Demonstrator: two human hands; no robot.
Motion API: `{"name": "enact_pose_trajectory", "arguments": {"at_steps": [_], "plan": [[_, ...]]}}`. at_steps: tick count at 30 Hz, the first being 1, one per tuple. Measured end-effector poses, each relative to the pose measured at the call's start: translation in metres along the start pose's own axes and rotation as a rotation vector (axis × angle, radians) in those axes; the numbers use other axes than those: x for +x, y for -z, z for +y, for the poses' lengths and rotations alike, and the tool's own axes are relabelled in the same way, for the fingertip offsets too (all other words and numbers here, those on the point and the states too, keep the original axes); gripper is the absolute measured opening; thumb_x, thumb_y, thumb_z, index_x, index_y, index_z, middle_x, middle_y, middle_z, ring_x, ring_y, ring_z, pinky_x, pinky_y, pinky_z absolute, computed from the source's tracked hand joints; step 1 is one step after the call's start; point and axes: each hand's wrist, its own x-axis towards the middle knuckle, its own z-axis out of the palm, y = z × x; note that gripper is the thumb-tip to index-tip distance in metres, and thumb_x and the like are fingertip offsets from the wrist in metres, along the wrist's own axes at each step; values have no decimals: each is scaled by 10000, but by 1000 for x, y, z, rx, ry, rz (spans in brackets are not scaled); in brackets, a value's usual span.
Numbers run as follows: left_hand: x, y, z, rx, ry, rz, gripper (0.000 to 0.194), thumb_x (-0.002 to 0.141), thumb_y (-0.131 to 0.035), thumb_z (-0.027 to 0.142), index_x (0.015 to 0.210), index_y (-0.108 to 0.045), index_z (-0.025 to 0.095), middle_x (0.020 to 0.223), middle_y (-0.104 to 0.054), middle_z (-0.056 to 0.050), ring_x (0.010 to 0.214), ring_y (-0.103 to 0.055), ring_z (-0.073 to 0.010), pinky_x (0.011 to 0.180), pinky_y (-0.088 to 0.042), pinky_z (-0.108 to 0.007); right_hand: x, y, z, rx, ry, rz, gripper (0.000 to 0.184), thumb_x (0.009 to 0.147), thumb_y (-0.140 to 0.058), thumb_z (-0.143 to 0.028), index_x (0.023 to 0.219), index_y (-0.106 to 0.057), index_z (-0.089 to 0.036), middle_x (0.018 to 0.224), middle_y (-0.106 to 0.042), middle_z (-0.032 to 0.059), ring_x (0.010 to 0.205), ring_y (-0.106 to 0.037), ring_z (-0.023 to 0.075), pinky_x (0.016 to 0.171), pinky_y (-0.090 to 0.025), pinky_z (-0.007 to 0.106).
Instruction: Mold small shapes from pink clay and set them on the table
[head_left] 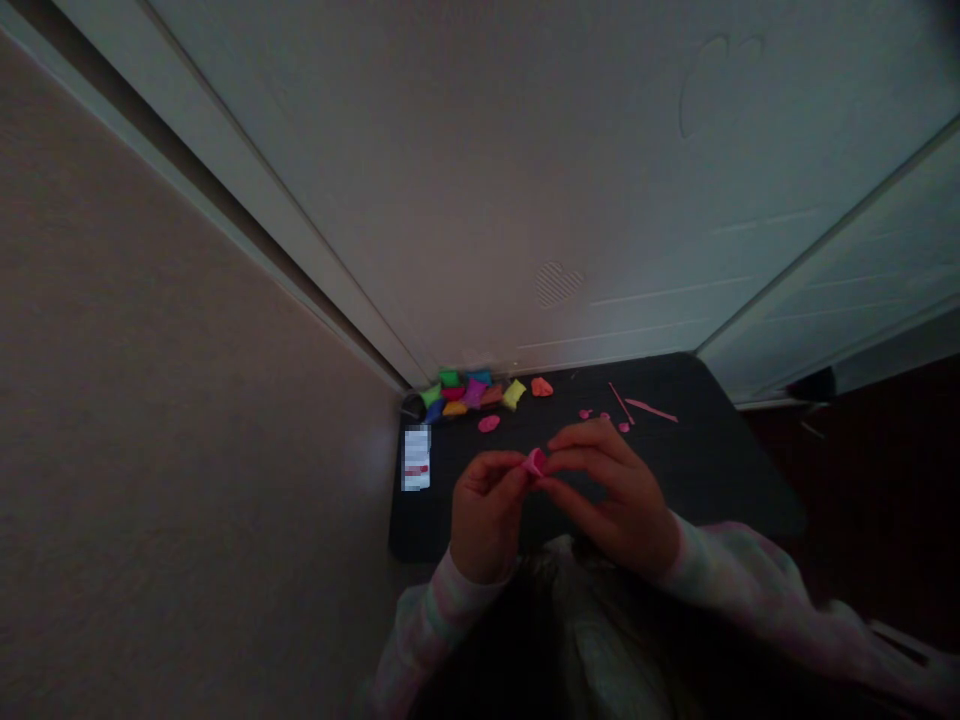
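A small pink piece of modelling clay (pixel 535 462), shaped like a little cup or flower, is held above the dark table. My left hand (pixel 486 510) pinches its left side between thumb and fingers. At its right edge, my right hand (pixel 619 497) has thumb and fingertips closed on the rim. Beyond my right hand lie several small pink clay pieces (pixel 624 427) with a thin pink stick (pixel 621 403) and a longer pink strip (pixel 651 410). A flat pink clay lump (pixel 489 424) rests behind my left hand.
Several coloured clay packets (pixel 474 391) are grouped at the table's back left, beside a yellow packet (pixel 514 394) and an orange lump (pixel 541 387). A lit phone (pixel 416 458) lies at the left edge. The dark table (pixel 720 470) stands against a white panelled surface (pixel 450 200).
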Motion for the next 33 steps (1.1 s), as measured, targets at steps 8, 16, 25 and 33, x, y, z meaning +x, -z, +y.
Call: {"name": "enact_pose_trajectory", "arguments": {"at_steps": [8, 16, 25, 33], "plan": [[-2, 8, -3, 243, -134, -15, 112, 589, -711, 197, 669, -638, 172, 623, -658, 21, 531, -587, -75, 526, -480, -180, 0, -2, 3, 142, -163, -15, 59, 771, -543, -164, 773, -589, -200, 832, -564, 41, 805, -544, 159, 728, -463, 301], [-5, 9, -1, 559, -221, 12, 71, 682, -638, 203, 734, -619, 159, 576, -617, 17, 512, -548, -79, 493, -445, -182, 2, -4, 8, 411, -345, -72, 127, 813, -487, -199, 777, -608, -209, 822, -573, 33, 824, -553, 142, 753, -462, 273], [-6, 9, 0, 654, -334, 43, 71, 638, -653, 161, 702, -622, 166, 670, -635, 0, 600, -586, -105, 545, -471, -194, 2, -7, 9, 338, -368, -119, 31, 718, -618, -196, 747, -608, -196, 798, -568, 22, 764, -553, 139, 697, -464, 273], [-4, 7, 3, 626, -210, 56, 112, 656, -646, 219, 750, -634, 158, 616, -635, 2, 534, -571, -101, 514, -460, -203, 2, -10, 9, 337, -311, -36, 47, 765, -566, -216, 749, -607, -200, 791, -580, 32, 772, -556, 144, 684, -477, 277]]}}
